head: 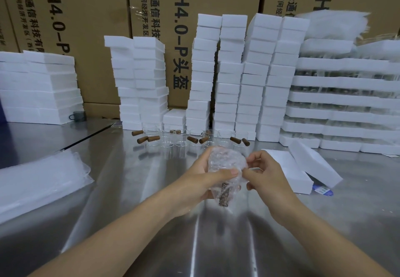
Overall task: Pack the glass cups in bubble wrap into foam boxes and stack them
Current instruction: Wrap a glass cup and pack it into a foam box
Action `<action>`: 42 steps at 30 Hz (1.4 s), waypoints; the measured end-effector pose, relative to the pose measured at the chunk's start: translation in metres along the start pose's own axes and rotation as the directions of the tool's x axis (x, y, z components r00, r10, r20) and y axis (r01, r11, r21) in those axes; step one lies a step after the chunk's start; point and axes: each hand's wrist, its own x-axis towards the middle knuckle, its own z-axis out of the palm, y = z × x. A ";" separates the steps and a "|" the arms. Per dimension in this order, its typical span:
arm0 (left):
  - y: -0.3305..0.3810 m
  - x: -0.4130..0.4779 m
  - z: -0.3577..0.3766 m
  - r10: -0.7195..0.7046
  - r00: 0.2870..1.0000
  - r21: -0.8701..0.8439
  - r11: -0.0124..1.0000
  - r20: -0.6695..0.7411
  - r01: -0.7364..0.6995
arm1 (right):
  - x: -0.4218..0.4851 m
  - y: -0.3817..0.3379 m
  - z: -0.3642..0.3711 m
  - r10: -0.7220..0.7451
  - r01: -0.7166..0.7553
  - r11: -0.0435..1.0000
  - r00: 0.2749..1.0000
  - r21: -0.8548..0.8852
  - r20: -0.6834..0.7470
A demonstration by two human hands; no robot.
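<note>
The bubble-wrapped cup [226,162] is in the air between your hands, just above the steel table [151,190], near its middle. The wrap is cloudy and crinkled, bunched round the glass body. The cup's mottled brown handle [225,194] points down toward you inside the loose end. Your left hand [200,182] cradles the bundle from the side, thumb pressed across the wrap. Your right hand [265,174] pinches the wrap's edge between thumb and fingertips. Just right of your hands lies a low foam box [287,175] with a second foam piece [313,164] tilted against it. Beyond the bundle stands a row of bare glass cups [184,139] with brown handles, backed by tall stacks of foam boxes [238,82]. A pile of bubble wrap sheets [39,181] lies at your left.
</note>
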 end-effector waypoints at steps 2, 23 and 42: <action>0.001 -0.001 0.000 0.008 1.000 0.006 1.000 0.016 -0.008 | 0.001 0.001 -0.001 0.088 -0.088 0.996 0.996 -0.023 0.031; 0.002 0.000 -0.008 0.019 1.000 0.219 0.975 0.005 -0.019 | -0.008 -0.006 0.002 0.034 -0.063 0.997 0.848 0.037 0.528; -0.002 0.012 -0.050 0.086 0.986 0.506 0.863 -0.144 -0.001 | 0.036 0.026 -0.078 -0.371 0.012 0.616 0.886 -0.788 -0.277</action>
